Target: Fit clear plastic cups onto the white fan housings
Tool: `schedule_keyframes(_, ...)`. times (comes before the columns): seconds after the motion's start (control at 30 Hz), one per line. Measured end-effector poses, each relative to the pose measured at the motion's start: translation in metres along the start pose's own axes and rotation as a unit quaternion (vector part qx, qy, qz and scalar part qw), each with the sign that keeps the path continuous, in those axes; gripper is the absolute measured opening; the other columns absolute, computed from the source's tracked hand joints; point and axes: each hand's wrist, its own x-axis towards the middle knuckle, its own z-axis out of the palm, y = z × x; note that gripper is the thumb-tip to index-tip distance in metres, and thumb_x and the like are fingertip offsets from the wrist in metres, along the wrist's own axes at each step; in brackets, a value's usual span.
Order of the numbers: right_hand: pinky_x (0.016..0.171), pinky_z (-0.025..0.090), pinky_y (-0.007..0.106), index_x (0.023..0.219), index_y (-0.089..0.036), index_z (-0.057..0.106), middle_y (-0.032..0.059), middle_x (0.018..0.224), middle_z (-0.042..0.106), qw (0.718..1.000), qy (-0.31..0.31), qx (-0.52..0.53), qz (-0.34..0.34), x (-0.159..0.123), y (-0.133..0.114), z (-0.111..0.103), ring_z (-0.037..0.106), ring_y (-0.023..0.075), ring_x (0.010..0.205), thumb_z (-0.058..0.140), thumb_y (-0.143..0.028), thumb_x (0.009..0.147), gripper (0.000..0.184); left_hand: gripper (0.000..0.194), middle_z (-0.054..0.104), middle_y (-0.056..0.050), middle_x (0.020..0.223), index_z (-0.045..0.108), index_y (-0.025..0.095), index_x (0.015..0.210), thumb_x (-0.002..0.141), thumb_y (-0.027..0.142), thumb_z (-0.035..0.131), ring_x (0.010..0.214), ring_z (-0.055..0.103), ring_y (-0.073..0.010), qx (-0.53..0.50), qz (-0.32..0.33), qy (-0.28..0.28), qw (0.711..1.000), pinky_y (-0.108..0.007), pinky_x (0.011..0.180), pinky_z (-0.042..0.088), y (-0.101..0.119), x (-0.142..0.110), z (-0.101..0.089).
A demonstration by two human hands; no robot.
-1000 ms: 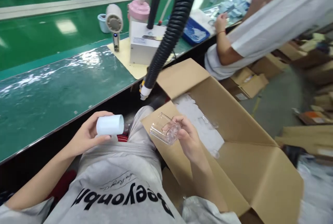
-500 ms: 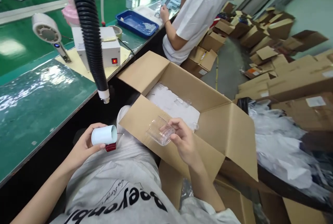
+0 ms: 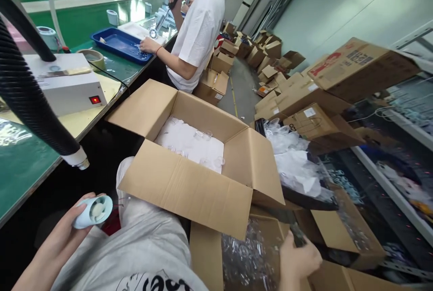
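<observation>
Cylinder: pale blue barrel (image 3: 84, 215), smooth, short; round open end faces right, showing a paler vaned hub.
Position: held in the air over the lap, below the bench (image 3: 32, 171)'s front edge, left of the large carton (image 3: 189, 187)'s near flap.
Left hand (image 3: 66, 232): fingers and thumb closed around the barrel.
Right hand (image 3: 299, 259): fingers curled, over the right side of a lower box (image 3: 206, 255) of clear plastic pieces (image 3: 243, 252); a dark item (image 3: 297, 235) by the fingertips. Grip cannot be told.
Hidden: barrel's rear end, behind the left hand.
Cut off: black hose (image 3: 37, 101), at left picture border.
Unclear: thin reddish strand right of the barrel, attachment not resolved; dark item blurred.
</observation>
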Motion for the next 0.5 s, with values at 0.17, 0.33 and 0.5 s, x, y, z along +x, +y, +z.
schedule_keyframes(0.17, 0.089, 0.061, 0.053, 0.097, -0.021, 0.067, 0.0154, 0.100, 0.071, 0.993, -0.087, 0.023, -0.075, 0.105, -0.065, 0.103, 0.071, 0.0343, 0.098, 0.040, -0.058, 0.100, 0.045, 0.014, 0.084, 0.006, 0.091, 0.072, 0.029, 0.076, 0.088, 0.024, 0.068, 0.100, 0.079, -0.0180, -0.089, -0.075, 0.072, 0.991, -0.024, 0.076, 0.070, 0.000, 0.007, -0.001)
schedule_keyframes(0.33, 0.105, 0.055, 0.046, 0.111, -0.017, 0.073, 0.0106, 0.125, 0.072, 0.933, -0.327, 0.016, -0.150, 0.197, -0.146, 0.259, 0.068, 0.0250, 0.117, 0.065, -0.037, 0.102, 0.023, 0.012, 0.086, 0.004, 0.101, 0.079, 0.034, 0.088, 0.082, 0.030, 0.068, 0.131, 0.069, -0.0248, -0.119, -0.056, 0.120, 0.984, -0.028, 0.076, 0.072, -0.010, 0.001, -0.016)
schedule_keyframes(0.5, 0.103, 0.056, 0.051, 0.126, -0.017, 0.068, 0.0115, 0.135, 0.066, 0.899, -0.421, -0.052, -0.111, 0.215, -0.179, 0.338, 0.066, 0.0276, 0.120, 0.070, -0.035, 0.102, 0.030, 0.016, 0.085, 0.008, 0.092, 0.079, 0.041, 0.085, 0.077, 0.039, 0.066, 0.110, 0.077, -0.0315, -0.149, -0.039, 0.174, 0.973, -0.040, 0.076, 0.072, -0.019, -0.025, -0.028)
